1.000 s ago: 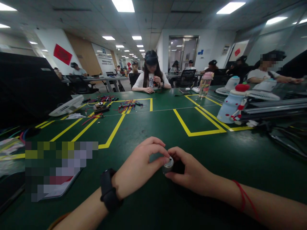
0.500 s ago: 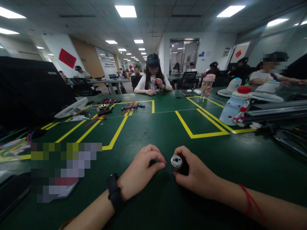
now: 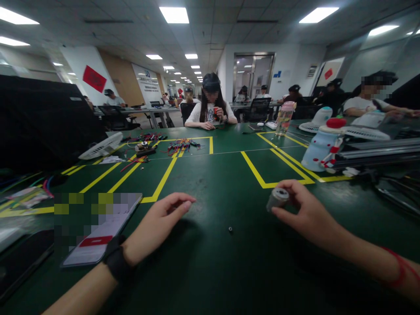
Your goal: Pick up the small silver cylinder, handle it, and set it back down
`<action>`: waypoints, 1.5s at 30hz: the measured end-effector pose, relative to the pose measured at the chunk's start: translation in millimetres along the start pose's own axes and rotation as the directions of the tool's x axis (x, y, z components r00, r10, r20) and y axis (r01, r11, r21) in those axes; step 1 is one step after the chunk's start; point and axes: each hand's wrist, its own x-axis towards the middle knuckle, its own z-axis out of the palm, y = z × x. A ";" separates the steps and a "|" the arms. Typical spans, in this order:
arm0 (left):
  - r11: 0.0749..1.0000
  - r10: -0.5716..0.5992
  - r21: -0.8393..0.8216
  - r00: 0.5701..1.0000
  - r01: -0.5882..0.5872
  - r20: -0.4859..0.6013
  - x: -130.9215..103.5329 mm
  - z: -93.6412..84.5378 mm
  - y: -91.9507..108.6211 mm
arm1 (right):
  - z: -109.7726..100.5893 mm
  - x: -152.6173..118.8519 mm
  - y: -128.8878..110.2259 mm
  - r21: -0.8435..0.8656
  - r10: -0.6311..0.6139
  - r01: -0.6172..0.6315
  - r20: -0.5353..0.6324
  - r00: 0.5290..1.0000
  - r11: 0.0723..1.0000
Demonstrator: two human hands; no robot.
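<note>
My right hand (image 3: 306, 214) grips a short silvery metal cylinder that looks like a small motor (image 3: 277, 199), thumb on its near side and fingers behind. It is tilted a little, above the green table (image 3: 210, 271). Between my hands lies a tiny round metal piece with a hole in it (image 3: 230, 229), touched by neither hand. To the left, my left hand (image 3: 160, 225) hovers over the table with its fingers loosely extended and the thumb close to the index finger. Nothing shows in it.
A phone (image 3: 98, 245) lies beside my left wrist. Bundles of coloured wires (image 3: 183, 146) are farther back. At right stand a blue snowman-like bottle (image 3: 316, 151) and metal rails (image 3: 377, 148). A dark monitor (image 3: 42, 127) fills the left. Across the table sits a person (image 3: 210, 105).
My hands have moved apart: the right one carried the motor right and away from me, while the left one went left. The tiny metal piece has come into view on the table.
</note>
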 end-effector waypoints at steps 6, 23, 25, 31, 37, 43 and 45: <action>0.982 -0.168 -0.117 0.964 0.146 -0.209 -17.9 -27.4 -48.3 | -97.3 -7.1 103.2 -0.452 0.127 -0.255 -0.294 0.947 0.855; 0.983 -0.176 -0.078 0.969 0.165 -0.173 -22.2 -25.6 -62.1 | 50.6 6.2 -28.1 -0.162 -0.292 0.392 0.432 0.854 0.906; 0.985 -0.169 -0.062 0.971 0.161 -0.167 -23.3 -25.7 -61.4 | 61.4 7.7 -35.6 -0.118 -0.317 0.412 0.463 0.828 0.903; 0.983 -0.186 -0.033 0.971 0.183 -0.153 -23.1 -24.8 -58.6 | -30.3 10.7 0.7 -0.267 -0.149 0.159 0.055 0.987 0.951; 0.980 -0.193 0.006 0.968 0.197 -0.162 -20.7 -23.2 -56.8 | -135.7 -0.3 77.8 -0.481 0.237 -0.450 -0.441 0.866 0.752; 0.979 -0.195 0.020 0.966 0.201 -0.167 -22.7 -24.4 -59.5 | -144.0 -13.7 99.5 -0.331 0.411 -0.609 -0.503 0.760 0.721; 0.980 -0.192 0.022 0.967 0.199 -0.167 -23.4 -24.7 -59.8 | -144.9 -13.1 100.0 -0.322 0.406 -0.626 -0.539 0.738 0.710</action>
